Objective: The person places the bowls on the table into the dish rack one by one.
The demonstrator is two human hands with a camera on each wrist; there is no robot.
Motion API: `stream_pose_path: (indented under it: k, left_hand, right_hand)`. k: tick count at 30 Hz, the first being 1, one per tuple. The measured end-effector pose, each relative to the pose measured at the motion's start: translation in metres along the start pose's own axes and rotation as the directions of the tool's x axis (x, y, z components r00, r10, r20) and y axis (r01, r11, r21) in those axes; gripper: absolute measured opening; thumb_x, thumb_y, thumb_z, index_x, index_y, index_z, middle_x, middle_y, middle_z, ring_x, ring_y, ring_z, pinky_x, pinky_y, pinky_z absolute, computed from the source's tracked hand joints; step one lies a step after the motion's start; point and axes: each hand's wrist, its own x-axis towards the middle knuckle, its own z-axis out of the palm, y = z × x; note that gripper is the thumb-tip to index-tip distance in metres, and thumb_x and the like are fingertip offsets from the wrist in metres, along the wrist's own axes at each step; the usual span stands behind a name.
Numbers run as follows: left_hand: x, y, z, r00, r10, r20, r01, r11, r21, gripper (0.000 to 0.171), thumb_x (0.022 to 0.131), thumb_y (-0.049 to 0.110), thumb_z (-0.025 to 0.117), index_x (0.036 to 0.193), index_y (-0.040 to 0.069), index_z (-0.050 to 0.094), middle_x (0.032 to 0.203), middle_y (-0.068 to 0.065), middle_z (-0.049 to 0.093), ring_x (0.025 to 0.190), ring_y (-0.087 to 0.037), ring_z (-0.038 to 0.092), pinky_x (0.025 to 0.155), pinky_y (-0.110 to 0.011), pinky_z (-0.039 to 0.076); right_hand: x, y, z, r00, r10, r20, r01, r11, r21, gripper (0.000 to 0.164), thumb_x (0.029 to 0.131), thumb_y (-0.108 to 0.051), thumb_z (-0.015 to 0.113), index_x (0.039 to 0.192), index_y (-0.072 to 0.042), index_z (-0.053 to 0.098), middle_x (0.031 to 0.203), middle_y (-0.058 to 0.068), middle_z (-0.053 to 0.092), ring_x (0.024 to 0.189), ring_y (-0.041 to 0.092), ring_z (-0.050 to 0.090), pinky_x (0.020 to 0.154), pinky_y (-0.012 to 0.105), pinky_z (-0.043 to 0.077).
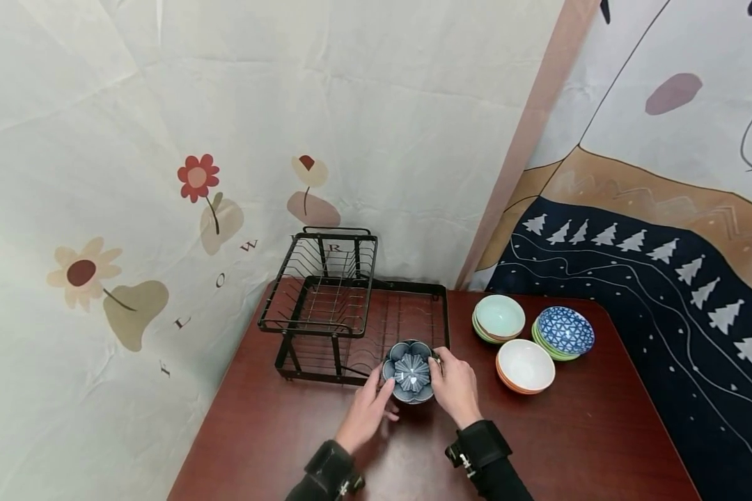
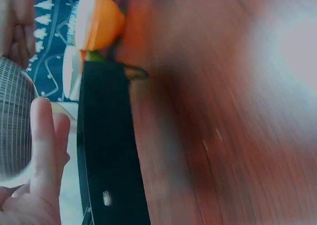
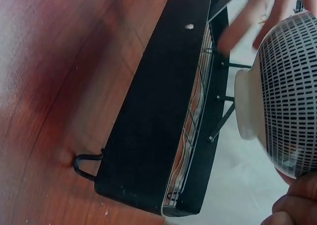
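A bowl (image 1: 411,372) with a blue-grey, flower-shaped inside is held between both hands just before the black dish rack (image 1: 446,309). Its outside, in the right wrist view, is white with rows of dark dashes, and the bowl (image 3: 292,86) has a pale foot. My left hand (image 1: 366,410) holds its left side, thumb at the rim; some fingers reach below. On the opposite side, my right hand (image 1: 456,383) grips the rim. Left fingers (image 2: 44,140) lie alongside the bowl (image 2: 15,121) in the left wrist view. How far the fingers reach underneath is partly hidden.
Right of the rack stand three stacks: pale green bowls (image 1: 500,316), white and orange bowls (image 1: 526,365), and blue-patterned bowls (image 1: 565,330). The rack carries a raised wire basket (image 1: 313,325) on its left. Printed cloth (image 1: 413,139) hangs behind the red-brown table (image 1: 589,431).
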Motion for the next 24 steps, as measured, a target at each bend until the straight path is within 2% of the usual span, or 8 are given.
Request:
stream_pose_path:
  k: [3, 8, 10, 16, 18, 20, 22, 24]
  left_hand:
    - [0.01, 0.002, 0.009, 1.0, -0.008, -0.01, 0.006, 0.982, -0.189, 0.051, 0.12, 0.024, 0.048, 0.162, -0.005, 0.042, 0.129, -0.035, 0.072, 0.084, -0.042, 0.082, 0.074, -0.054, 0.07]
    - [0.017, -0.006, 0.019, 0.999, 0.027, -0.046, -0.038, 0.962, -0.269, 0.049, 0.113, 0.006, 0.046, 0.159, -0.01, 0.042, 0.13, -0.039, 0.069, 0.081, -0.032, 0.082, 0.07, -0.058, 0.069]
    - [0.021, -0.02, 0.02, 0.994, 0.074, -0.074, -0.088, 0.975, -0.206, 0.05, 0.111, 0.007, 0.047, 0.158, -0.009, 0.045, 0.131, -0.036, 0.07, 0.087, -0.026, 0.082, 0.072, -0.054, 0.07]
    - [0.055, -0.094, 0.021, 0.981, 0.053, -0.185, -0.05, 0.999, 0.02, 0.045, 0.108, 0.013, 0.055, 0.153, 0.014, 0.06, 0.142, -0.014, 0.073, 0.113, -0.013, 0.075, 0.084, -0.029, 0.066]
    - [0.065, -0.107, 0.019, 0.978, 0.09, -0.186, -0.078, 0.995, 0.07, 0.043, 0.109, 0.01, 0.052, 0.151, 0.012, 0.06, 0.14, -0.017, 0.074, 0.114, -0.022, 0.077, 0.085, -0.036, 0.068]
    - [0.072, -0.115, 0.017, 0.972, 0.123, -0.199, -0.098, 0.987, 0.129, 0.042, 0.109, 0.011, 0.052, 0.15, 0.015, 0.06, 0.139, -0.015, 0.075, 0.122, -0.025, 0.075, 0.094, -0.04, 0.066]
    - [0.078, -0.118, 0.016, 0.965, 0.148, -0.218, -0.103, 0.973, 0.208, 0.041, 0.109, 0.013, 0.053, 0.149, 0.018, 0.061, 0.14, -0.01, 0.076, 0.131, -0.024, 0.07, 0.105, -0.041, 0.061]
    - [0.083, -0.118, 0.014, 0.965, 0.13, -0.228, -0.08, 0.973, 0.216, 0.042, 0.109, 0.015, 0.055, 0.15, 0.024, 0.06, 0.141, -0.006, 0.075, 0.133, -0.025, 0.069, 0.108, -0.046, 0.059]
  right_hand:
    - [-0.002, -0.003, 0.001, 1.0, -0.022, 0.012, 0.022, 1.0, 0.006, 0.016, 0.102, -0.008, 0.074, 0.116, -0.002, 0.077, 0.065, -0.001, 0.061, 0.061, 0.015, 0.055, 0.06, 0.034, 0.044]
    - [-0.005, -0.005, 0.001, 0.999, -0.05, 0.0, 0.05, 0.999, -0.012, 0.015, 0.101, -0.008, 0.075, 0.115, -0.003, 0.077, 0.062, -0.002, 0.058, 0.058, 0.014, 0.054, 0.059, 0.034, 0.043]
    - [-0.007, -0.004, 0.002, 0.999, -0.046, 0.002, 0.046, 0.999, -0.02, 0.015, 0.102, -0.008, 0.075, 0.116, -0.004, 0.077, 0.062, -0.004, 0.056, 0.057, 0.012, 0.051, 0.058, 0.032, 0.041]
    - [-0.011, 0.0, 0.002, 1.0, -0.008, 0.016, 0.008, 1.0, -0.004, 0.026, 0.105, -0.022, 0.076, 0.129, -0.01, 0.076, 0.064, -0.008, 0.049, 0.055, 0.005, 0.038, 0.058, 0.025, 0.03]
    - [-0.011, 0.003, -0.003, 1.0, 0.007, 0.017, -0.007, 1.0, 0.014, 0.034, 0.106, -0.029, 0.075, 0.136, -0.012, 0.074, 0.067, -0.009, 0.051, 0.056, 0.003, 0.038, 0.059, 0.024, 0.031]
    - [-0.013, 0.009, -0.011, 0.999, 0.034, 0.012, -0.034, 0.999, 0.021, 0.042, 0.107, -0.036, 0.074, 0.143, -0.016, 0.07, 0.071, -0.01, 0.056, 0.058, 0.002, 0.041, 0.062, 0.024, 0.033]
    - [-0.016, 0.019, -0.021, 0.998, 0.064, 0.0, -0.064, 0.998, 0.025, 0.047, 0.106, -0.039, 0.074, 0.147, -0.017, 0.068, 0.076, -0.008, 0.061, 0.062, 0.003, 0.047, 0.064, 0.025, 0.037]
    - [-0.022, 0.031, -0.032, 0.996, 0.084, -0.016, -0.084, 0.996, 0.004, 0.052, 0.105, -0.039, 0.075, 0.151, -0.017, 0.065, 0.085, -0.004, 0.066, 0.07, 0.007, 0.055, 0.067, 0.028, 0.041]
